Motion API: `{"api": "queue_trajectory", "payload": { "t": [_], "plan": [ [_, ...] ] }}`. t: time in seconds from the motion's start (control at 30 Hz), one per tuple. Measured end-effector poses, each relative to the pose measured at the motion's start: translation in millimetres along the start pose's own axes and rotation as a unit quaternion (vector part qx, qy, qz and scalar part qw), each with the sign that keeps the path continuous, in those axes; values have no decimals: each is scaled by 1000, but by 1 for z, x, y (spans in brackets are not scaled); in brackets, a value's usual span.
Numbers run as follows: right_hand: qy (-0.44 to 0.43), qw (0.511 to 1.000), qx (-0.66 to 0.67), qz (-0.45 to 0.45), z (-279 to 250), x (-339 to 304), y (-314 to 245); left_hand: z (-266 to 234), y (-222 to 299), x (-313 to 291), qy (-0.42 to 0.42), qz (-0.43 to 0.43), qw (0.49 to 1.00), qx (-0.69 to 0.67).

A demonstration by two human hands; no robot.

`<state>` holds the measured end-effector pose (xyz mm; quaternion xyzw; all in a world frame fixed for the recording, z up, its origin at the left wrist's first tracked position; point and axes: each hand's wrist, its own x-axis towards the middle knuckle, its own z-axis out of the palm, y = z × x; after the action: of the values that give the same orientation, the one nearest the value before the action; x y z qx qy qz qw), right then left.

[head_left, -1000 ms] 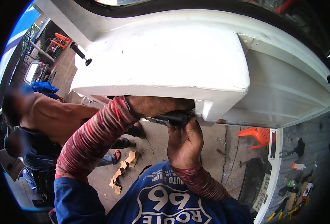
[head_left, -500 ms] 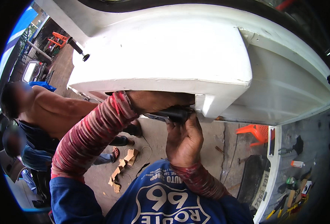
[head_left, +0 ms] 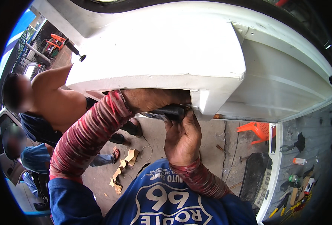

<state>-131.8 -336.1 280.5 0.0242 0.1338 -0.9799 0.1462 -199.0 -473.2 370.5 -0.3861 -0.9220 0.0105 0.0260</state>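
A white painted vehicle panel (head_left: 162,48) fills the upper middle, with an opening along its near edge. My left hand (head_left: 154,98) reaches into that opening; its fingers are hidden inside the panel. Just beneath it, against the edge, is a black handle-shaped part (head_left: 171,111) with a smooth, glossy side. My right hand (head_left: 183,140), palm turned up, grips the right end of this part between thumb and fingers. Whether the part is fastened to the panel cannot be seen.
A black-tipped rod (head_left: 75,50) stands at the panel's left. Two people (head_left: 59,103) are at the left, one with an arm raised to the panel. Torn cardboard (head_left: 124,165) lies on the floor. An orange chair (head_left: 258,132) and scattered tools (head_left: 295,197) are at the right.
The black part sits slightly higher and flatter against the panel edge, with my right hand still on it. The shirtless person has raised an arm toward the panel. My view has shifted a little.
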Motion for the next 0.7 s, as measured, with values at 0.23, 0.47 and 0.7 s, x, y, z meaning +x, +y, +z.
{"api": "queue_trajectory", "payload": {
  "t": [0.23,0.47,0.7],
  "plan": [
    [23,1000,-6,5,1,-1,0,-6,4,6,-108,-176,975,-85],
    [16,1000,-2,19,3,-4,-2,-5,3,0,-79,-50,993,69],
    [-17,1000,9,7,3,-2,2,1,13,0,65,-22,995,73]
  ]
}}
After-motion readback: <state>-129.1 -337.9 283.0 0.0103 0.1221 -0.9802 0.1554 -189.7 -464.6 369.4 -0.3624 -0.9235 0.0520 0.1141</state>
